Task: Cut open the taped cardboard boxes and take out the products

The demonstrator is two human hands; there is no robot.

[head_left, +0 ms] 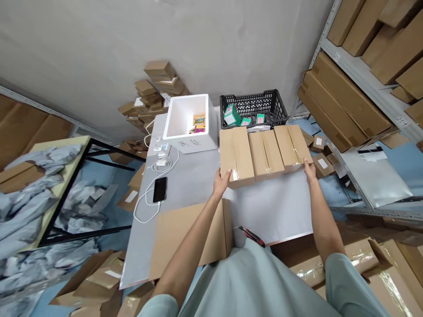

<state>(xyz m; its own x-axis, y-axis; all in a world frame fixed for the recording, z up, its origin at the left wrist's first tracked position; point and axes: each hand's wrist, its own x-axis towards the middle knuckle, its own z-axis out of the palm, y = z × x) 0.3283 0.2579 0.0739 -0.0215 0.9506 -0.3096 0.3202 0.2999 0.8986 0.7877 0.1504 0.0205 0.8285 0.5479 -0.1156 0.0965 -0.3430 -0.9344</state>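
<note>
Three taped cardboard boxes stand side by side on the table: a left box [235,152], a middle box [265,152] and a right box [292,143]. My left hand [222,181] grips the front left corner of the left box, thumb on its top. At the other end of the row, my right hand [309,169] holds the front right corner of the right box. Parts of the fingers of both hands are hidden. Nearer my body lie a larger cardboard box [194,233], beneath my left forearm, and a red and black utility knife [252,236].
Behind the row is a black plastic crate [254,105] with small green boxes. A white foam box [194,143] holds colourful packets. On the grey table [188,185] lie a phone [160,189] and white cables. Shelves with cartons [343,105] stand right; grey bags [26,202] lie left.
</note>
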